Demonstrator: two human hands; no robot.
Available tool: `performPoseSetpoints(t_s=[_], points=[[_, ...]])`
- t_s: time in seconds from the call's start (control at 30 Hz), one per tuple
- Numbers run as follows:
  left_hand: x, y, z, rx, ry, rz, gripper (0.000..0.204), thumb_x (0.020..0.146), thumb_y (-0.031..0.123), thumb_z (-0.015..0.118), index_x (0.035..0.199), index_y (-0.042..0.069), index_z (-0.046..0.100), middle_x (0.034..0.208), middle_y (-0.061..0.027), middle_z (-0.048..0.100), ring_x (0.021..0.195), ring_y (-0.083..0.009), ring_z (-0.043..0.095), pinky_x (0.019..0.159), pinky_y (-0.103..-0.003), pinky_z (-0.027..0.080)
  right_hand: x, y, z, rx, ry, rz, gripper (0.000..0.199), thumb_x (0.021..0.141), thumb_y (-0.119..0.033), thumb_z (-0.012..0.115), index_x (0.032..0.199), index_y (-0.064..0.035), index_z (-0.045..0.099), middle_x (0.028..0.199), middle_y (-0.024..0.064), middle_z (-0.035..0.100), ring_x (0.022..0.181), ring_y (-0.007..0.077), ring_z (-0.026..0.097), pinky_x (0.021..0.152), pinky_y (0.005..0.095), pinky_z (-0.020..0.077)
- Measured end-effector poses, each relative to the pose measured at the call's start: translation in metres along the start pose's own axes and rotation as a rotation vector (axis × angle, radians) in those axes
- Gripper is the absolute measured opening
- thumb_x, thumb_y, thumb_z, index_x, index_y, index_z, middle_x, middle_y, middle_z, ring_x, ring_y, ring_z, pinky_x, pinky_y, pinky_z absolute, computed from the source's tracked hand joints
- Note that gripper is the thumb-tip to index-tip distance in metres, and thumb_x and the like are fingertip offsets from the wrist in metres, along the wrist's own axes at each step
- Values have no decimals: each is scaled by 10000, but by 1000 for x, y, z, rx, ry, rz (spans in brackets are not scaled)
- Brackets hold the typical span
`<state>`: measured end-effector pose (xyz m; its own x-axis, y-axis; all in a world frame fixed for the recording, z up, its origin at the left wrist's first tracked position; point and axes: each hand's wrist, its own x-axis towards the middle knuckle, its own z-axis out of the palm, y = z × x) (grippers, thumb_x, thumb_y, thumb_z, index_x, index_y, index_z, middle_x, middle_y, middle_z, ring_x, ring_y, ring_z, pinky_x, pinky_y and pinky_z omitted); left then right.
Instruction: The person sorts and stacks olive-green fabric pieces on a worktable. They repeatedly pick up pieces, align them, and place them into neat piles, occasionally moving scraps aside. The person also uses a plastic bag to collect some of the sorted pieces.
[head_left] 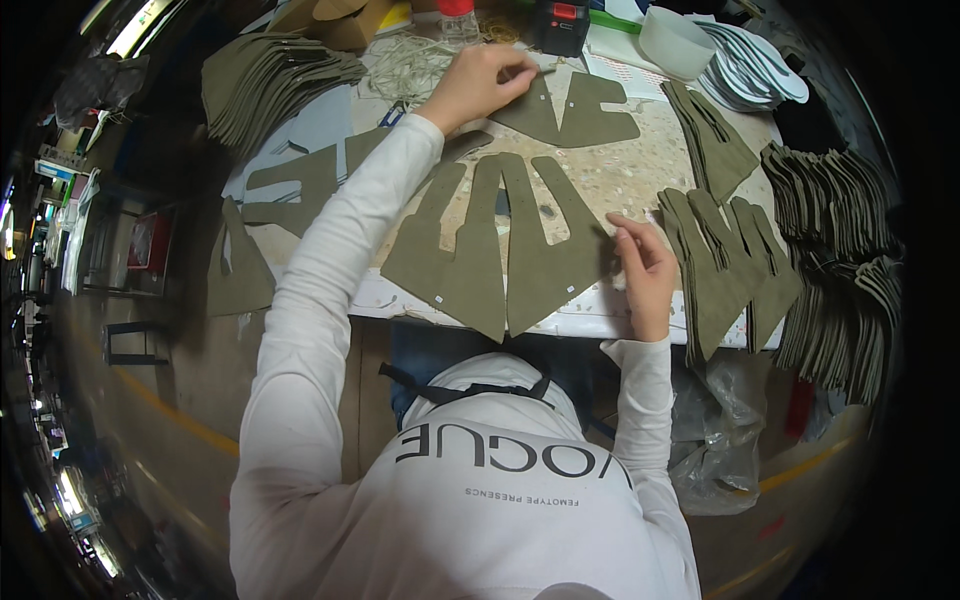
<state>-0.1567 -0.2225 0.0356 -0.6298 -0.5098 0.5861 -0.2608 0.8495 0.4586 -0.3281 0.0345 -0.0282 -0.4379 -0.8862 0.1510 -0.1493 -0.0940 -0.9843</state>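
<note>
A large olive-green cut fabric piece [500, 250] with long pointed legs lies flat on the worktable [640, 170] in front of me. My right hand [640, 268] pinches its right edge with thumb and fingers. My left hand [478, 85] reaches far across the table, its fingers closed on the top edge of a second olive piece [585, 112]. A thin small object may sit between those fingers; I cannot tell what it is. My white sleeves cover both arms.
Stacks of the same olive pieces lie at the far left [265, 80], the right [730, 265] and the right edge [845, 260]. A white bowl [675, 42], stacked pale soles [760, 65], a red-capped bottle [458, 18], a black-and-red device [560, 25] and tangled cord [410, 65] stand at the back.
</note>
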Motion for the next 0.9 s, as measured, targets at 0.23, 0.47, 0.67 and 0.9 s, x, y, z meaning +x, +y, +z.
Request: performPoseSetpoints(t_s=[0.23, 0.47, 0.67, 0.9], points=[[-87, 107, -8, -308, -284, 221, 141, 839, 114, 691, 970, 63, 703, 902, -77, 688, 808, -243, 674, 714, -318, 533, -5, -27, 0, 262, -5, 299, 562, 1036, -201, 459, 1536, -122, 214, 912, 48, 630, 729, 74, 551, 644, 212, 457], [-138, 79, -19, 217, -81, -254, 162, 824, 155, 713, 965, 76, 701, 882, -71, 616, 811, -274, 620, 714, -375, 512, -18, -15, 8, -99, -34, 66, 842, 854, 71, 596, 1560, -141, 190, 926, 35, 609, 691, 55, 469, 608, 183, 398], [-148, 71, -14, 309, -166, -255, 251, 828, 195, 717, 1060, 104, 685, 899, -57, 571, 849, -242, 584, 757, -366, 479, -22, -9, 11, -98, -31, 30, 812, 874, 70, 590, 1558, -113, 191, 1267, 119, 593, 1012, 122, 609, 763, 196, 449], [-147, 75, -13, 441, -204, -217, 280, 839, 215, 709, 1104, 132, 674, 918, -31, 558, 849, -190, 566, 751, -329, 431, -22, -8, 12, -233, -16, 53, 798, 859, 63, 605, 1547, -109, 240, 1129, 71, 624, 895, 82, 584, 701, 179, 421]])
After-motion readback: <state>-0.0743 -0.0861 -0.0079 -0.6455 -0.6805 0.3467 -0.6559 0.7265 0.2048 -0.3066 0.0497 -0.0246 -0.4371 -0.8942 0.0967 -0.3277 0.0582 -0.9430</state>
